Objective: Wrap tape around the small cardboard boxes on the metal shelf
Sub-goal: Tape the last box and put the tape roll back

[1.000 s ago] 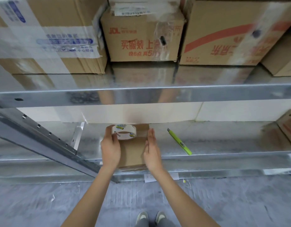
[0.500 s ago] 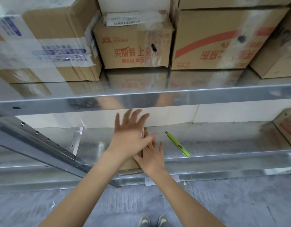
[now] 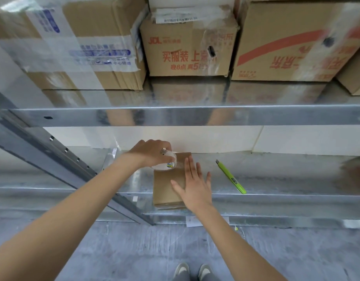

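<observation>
My right hand point(image 3: 193, 189) lies flat, fingers straight, pressing on the small box point(image 3: 168, 185) at the front edge of the metal shelf point(image 3: 286, 179). My left hand point(image 3: 152, 152) grips the tape roll point(image 3: 165, 164) over the box's far end. A green box cutter point(image 3: 231, 177) lies just right of the box.

green utility knife point(image 3: 231, 176) on lower shelf; large cartons point(image 3: 187, 45) above.
</observation>
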Demonstrator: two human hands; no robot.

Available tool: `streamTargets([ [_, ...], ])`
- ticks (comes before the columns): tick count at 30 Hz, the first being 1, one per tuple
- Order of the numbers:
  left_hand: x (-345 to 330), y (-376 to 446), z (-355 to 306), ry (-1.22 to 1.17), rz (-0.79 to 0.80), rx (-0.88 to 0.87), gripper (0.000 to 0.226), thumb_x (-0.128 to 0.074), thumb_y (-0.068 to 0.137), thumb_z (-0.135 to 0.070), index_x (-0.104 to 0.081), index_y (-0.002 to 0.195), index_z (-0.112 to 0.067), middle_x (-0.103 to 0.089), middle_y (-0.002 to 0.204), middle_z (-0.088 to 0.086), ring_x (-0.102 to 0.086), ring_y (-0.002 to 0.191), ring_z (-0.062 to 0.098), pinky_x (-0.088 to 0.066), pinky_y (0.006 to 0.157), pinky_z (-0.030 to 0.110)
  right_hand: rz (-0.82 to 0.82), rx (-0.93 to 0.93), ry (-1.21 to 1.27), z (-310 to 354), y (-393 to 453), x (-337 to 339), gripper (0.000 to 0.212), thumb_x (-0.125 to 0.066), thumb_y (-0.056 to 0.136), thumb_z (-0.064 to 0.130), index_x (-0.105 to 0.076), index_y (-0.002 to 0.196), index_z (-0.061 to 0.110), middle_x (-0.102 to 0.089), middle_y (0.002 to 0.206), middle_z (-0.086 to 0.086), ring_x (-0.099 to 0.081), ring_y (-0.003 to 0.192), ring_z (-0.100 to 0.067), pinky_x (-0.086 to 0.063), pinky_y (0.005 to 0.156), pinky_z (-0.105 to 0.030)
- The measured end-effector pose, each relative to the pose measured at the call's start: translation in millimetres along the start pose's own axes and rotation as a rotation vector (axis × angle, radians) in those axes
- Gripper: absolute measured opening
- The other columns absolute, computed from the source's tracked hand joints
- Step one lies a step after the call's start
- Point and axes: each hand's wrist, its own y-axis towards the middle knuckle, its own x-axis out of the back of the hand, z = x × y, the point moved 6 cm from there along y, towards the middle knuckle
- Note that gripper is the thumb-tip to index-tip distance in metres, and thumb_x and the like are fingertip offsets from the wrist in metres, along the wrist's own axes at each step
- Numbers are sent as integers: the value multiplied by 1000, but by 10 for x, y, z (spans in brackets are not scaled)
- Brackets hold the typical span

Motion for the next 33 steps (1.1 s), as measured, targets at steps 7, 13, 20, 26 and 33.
streamTargets([
  [7,-73,18,84,10,82,50,30,-59,78,-55,-57,107,-46,-58,99,-15,-54,96,13,-34,82,30,-6,10,-5,7,-4,11,85,-24,91,71,7,155,23,17,161,11,3,150,-19,2,119,-54],
  [13,-134,179,124,16,272,177,49,-45,59,-60,-66,94,-32,-61,96,-3,-56,80,19,-40,72,31,-7,19,-9,4,11,1,85,-23,90,72,6,155,24,15,161,11,3,150,-20,3,119,-53],
  [20,-129,215,184,40,427,315,56,-47,50,-69,-62,93,-37,-62,102,-4,-55,79,18,-39,67,31,-15,12,-3,-3,20,-25,86,-24,90,72,6,155,24,14,161,11,2,150,-19,1,119,-52],
  [26,-287,377,175,-16,376,335,48,-58,47,-67,-55,73,-27,-59,77,-3,-51,64,22,-40,66,31,-12,8,-2,2,18,-26,86,-25,90,71,5,155,24,13,162,10,0,150,-20,1,120,-52],
  [33,-359,420,228,-114,400,348,41,-62,53,-57,-45,71,-25,-43,68,1,-34,66,21,-27,65,35,7,18,0,1,15,-7,84,-24,91,71,6,155,24,16,161,11,3,150,-19,3,119,-53],
])
